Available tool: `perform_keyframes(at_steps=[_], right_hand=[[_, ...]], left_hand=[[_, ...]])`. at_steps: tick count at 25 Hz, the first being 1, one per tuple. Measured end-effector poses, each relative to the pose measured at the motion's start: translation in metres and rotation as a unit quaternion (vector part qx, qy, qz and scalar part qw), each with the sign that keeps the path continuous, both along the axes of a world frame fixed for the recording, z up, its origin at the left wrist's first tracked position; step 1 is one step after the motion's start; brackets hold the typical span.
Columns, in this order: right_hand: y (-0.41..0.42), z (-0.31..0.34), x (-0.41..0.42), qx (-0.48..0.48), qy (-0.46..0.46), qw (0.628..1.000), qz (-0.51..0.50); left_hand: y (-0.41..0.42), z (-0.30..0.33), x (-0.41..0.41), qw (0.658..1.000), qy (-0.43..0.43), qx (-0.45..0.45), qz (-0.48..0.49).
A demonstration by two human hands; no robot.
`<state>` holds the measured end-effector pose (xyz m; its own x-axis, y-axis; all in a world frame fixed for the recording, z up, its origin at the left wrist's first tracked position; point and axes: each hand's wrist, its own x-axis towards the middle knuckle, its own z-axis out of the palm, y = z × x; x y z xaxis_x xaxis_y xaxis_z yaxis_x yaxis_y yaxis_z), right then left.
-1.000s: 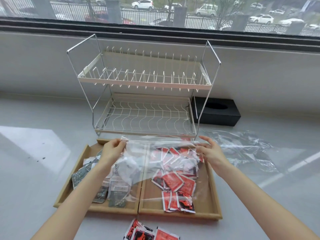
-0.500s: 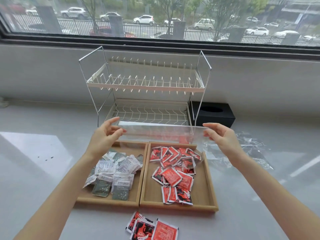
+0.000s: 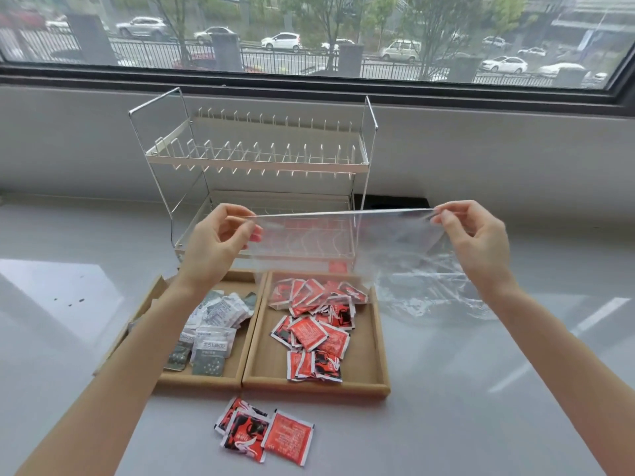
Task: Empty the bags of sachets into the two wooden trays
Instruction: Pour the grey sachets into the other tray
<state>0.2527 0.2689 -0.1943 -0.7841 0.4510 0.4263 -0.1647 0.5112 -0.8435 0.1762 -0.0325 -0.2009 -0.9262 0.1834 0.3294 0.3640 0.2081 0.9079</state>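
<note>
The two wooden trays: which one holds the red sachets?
The right tray, under the clear bag. The left tray holds white and green sachets instead.

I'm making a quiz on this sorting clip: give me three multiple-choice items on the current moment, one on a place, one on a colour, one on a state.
1. Where do the loose red sachets lie?
A. on the rack
B. on the counter in front of the trays
C. in the left tray

2. What colour are the sachets in the right tray?
A. red
B. blue
C. yellow

3. How is the clear bag held?
A. crumpled in one hand
B. lying flat
C. stretched between the left hand and the right hand

Answers: 1 B, they sit outside the trays' near edge; 2 A, red packets fill it; 3 C, each hand pinches a top corner.
</note>
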Motion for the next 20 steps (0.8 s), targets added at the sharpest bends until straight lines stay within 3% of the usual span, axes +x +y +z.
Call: perform_keyframes(at_steps=[6,13,20], right_hand=[[0.069,0.001,0.003,0.032,-0.034,0.994,-0.098],[0.148,-0.014,-0.012,0.040,-0.141,0.982,-0.121],[0.215,-0.043,-0.052,0.024,-0.231,0.966,-0.113]], left_hand=[[0.067,0.000,0.005,0.999,-0.014,-0.011,-0.037],[0.150,-0.029,-0.018,0.990,-0.081,-0.107,-0.041],[0.227,-0.060,-0.062,0.975,-0.180,-0.130,-0.032]])
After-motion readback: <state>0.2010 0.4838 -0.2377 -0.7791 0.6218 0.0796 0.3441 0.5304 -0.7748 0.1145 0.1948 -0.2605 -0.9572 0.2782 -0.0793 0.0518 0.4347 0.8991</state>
